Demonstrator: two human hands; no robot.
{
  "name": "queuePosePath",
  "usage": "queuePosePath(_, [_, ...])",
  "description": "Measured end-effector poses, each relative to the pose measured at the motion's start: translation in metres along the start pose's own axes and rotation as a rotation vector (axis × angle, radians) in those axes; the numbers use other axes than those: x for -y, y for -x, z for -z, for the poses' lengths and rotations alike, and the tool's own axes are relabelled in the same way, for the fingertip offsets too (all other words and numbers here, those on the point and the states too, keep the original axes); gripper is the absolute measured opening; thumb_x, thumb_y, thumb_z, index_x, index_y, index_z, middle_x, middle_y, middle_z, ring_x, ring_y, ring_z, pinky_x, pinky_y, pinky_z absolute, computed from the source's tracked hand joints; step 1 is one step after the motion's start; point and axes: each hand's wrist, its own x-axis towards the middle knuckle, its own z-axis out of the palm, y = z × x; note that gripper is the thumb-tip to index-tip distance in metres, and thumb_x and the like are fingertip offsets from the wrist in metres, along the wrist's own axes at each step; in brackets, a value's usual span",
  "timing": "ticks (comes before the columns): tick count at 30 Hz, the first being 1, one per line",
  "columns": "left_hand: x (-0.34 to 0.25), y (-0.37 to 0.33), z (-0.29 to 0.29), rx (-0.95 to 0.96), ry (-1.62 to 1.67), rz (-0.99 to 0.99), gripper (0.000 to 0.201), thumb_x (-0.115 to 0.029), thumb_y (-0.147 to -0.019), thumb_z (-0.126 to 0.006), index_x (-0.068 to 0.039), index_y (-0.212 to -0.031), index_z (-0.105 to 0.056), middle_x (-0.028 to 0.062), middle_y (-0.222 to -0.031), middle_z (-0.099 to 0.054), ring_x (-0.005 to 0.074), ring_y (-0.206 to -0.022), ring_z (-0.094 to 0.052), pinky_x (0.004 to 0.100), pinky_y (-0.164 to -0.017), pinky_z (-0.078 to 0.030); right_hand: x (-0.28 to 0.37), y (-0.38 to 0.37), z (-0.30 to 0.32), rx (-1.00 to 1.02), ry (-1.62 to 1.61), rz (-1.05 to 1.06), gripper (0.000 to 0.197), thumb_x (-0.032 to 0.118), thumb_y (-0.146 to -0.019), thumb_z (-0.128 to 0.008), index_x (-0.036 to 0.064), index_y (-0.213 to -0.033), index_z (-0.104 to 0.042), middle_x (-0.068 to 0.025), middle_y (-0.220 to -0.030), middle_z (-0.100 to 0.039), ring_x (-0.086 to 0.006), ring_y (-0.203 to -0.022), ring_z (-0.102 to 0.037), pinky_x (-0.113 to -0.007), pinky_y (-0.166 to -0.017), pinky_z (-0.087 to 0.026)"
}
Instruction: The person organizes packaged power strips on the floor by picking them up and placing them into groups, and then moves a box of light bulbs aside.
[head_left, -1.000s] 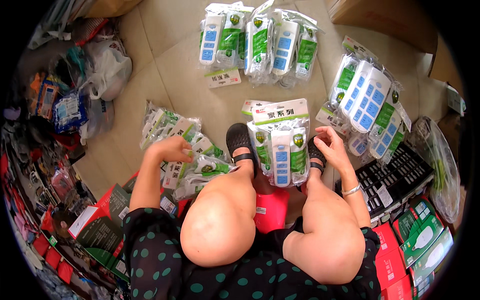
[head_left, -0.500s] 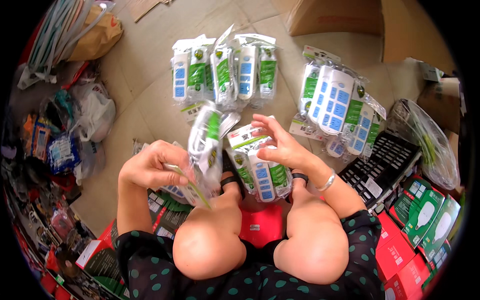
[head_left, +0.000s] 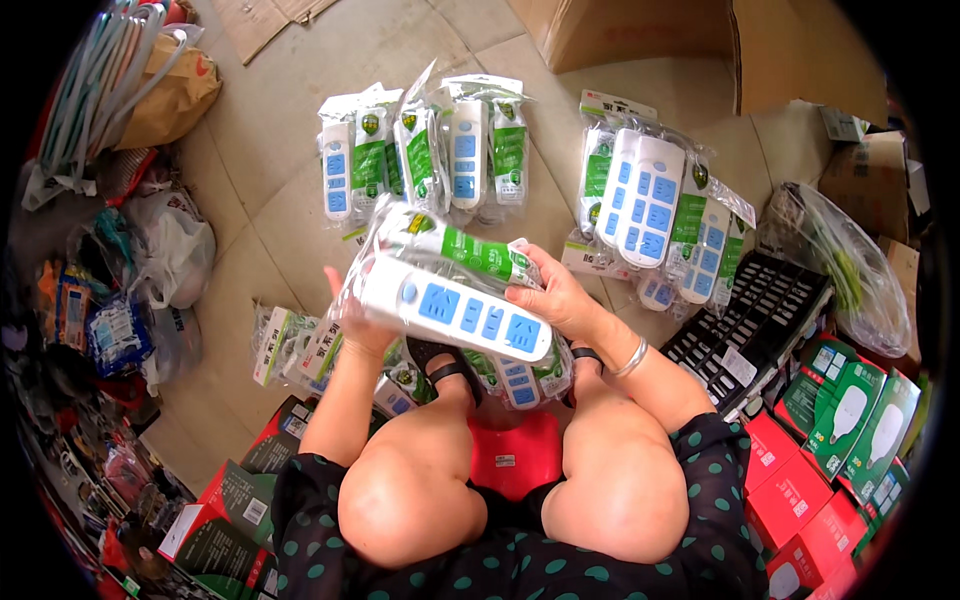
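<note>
Power strip (head_left: 455, 308), white with blue sockets, is in midair over the black shoes (head_left: 425, 350), bagged in clear plastic (head_left: 355, 285), socket face up, right end angled down. Right grip (head_left: 565, 300) pinches the pack's right end, thumb on the near side, fingers mostly behind. Left grip (head_left: 360, 325) is behind the other end; pack covers most of it, so can't tell if it's closed on the plastic or just propping. Two-ended support fits: long pack, loose bag, and the green-banded sleeve (head_left: 480, 255) alongside would probably sag otherwise. Another bagged strip (head_left: 518, 382) sits between the shoes, partly hidden by the held one; close in, so likely handy. Left pile (head_left: 300, 350) overlaps loosely beside the left forearm (head_left: 345, 415), within easy reach. Far row (head_left: 420, 150) lies side by side on the tiled floor (head_left: 300, 140), probably to keep packs from tangling. Right cluster (head_left: 650, 200) overlaps more, just beyond the black crate (head_left: 755, 310), sockets mostly up.
</note>
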Motion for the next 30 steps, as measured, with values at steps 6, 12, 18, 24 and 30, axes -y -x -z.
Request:
queuePosePath(6, [0.047, 0.005, -0.043, -0.013, -0.280, 0.122, 0.094, -0.065, -0.072, -0.065, -0.014, -0.141, -0.027, 0.0090, -0.132, -0.047, 0.0264, -0.123, -0.045, 0.0473, -0.097, -0.042, -0.018, 0.000, -0.012, -0.165, 0.308, 0.258, 0.041, 0.015, -0.089, -0.061, 0.0033, -0.117, -0.033, -0.0060, -0.107, -0.047, -0.0113, -0.101, -0.045, -0.029, -0.090, -0.040])
queuePosePath(12, [0.047, -0.005, -0.037, -0.195, -0.515, 0.068, 0.064, -0.010, -0.075, -0.075, -0.005, -0.128, -0.041, 0.0101, -0.119, -0.056, 0.0215, -0.107, -0.057, 0.0402, -0.093, -0.047, -0.021, 0.002, -0.005, -0.111, 0.294, 0.153, 0.059, 0.023, -0.085, -0.068, 0.0037, -0.124, -0.029, -0.0100, -0.112, -0.049, -0.0155, -0.105, -0.048, -0.032, -0.092, -0.041])
queuePosePath(18, [0.046, 0.020, -0.026, 0.314, -0.953, 0.575, 0.056, -0.006, -0.080, -0.070, -0.003, -0.129, -0.044, 0.0068, -0.118, -0.059, 0.0161, -0.108, -0.054, 0.0345, -0.093, -0.045, 0.003, 0.027, 0.022, 0.061, 0.080, -0.285, 0.056, 0.009, -0.073, -0.075, 0.0009, -0.123, -0.050, -0.0063, -0.117, -0.057, -0.0149, -0.107, -0.052, -0.030, -0.093, -0.043])
queuePosePath(24, [0.000, 0.002, 0.028, -0.287, -2.453, -0.579, 0.049, -0.016, -0.068, -0.075, -0.011, -0.113, -0.056, 0.0147, -0.100, -0.061, 0.0328, -0.098, -0.057, 0.0416, -0.083, -0.046, -0.043, 0.056, 0.048, -0.066, 0.935, -0.432, 0.078, 0.044, -0.064, -0.077, 0.0003, -0.123, -0.050, -0.0214, -0.111, -0.061, -0.0332, -0.106, -0.059, -0.038, -0.092, -0.045])
queuePosePath(30, [-0.023, 0.015, 0.082, -0.441, -2.361, -0.100, 0.040, -0.009, -0.066, -0.071, -0.013, -0.103, -0.058, 0.0071, -0.103, -0.059, 0.0275, -0.104, -0.053, 0.0413, -0.083, -0.045, -0.033, 0.051, 0.058, 0.096, 1.140, -0.532, 0.098, 0.055, -0.059, -0.076, -0.0018, -0.129, -0.037, -0.0306, -0.114, -0.056, -0.0419, -0.109, -0.055, -0.041, -0.095, -0.042])
